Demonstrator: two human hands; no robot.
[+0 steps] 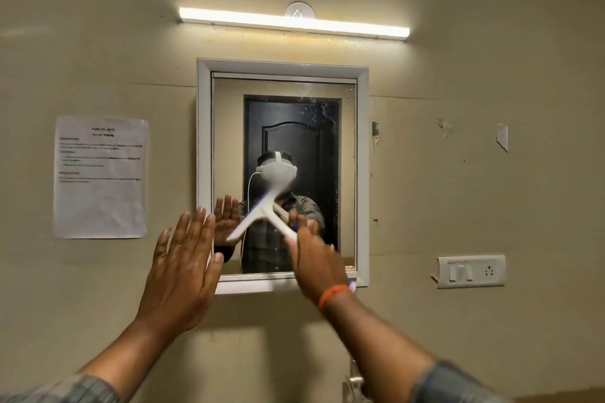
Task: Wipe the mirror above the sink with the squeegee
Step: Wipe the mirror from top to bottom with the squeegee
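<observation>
The mirror point(340, 147) hangs on the beige wall in a white frame point(203, 154), with streaks and specks near its top right. My right hand point(316, 263) grips the handle of a white squeegee point(262, 213), whose blade slants across the lower middle of the glass and looks motion-blurred. My left hand point(183, 268) is flat with its fingers spread, held up at the frame's lower left edge; whether it touches the frame I cannot tell. The glass reflects a person with both hands raised and a dark door behind them.
A lit tube light point(294, 23) runs above the mirror. A printed sheet point(100, 177) is taped to the wall on the left. A switch and socket plate point(471, 271) sits at the lower right. Part of a metal fitting point(355, 381) shows at the bottom edge.
</observation>
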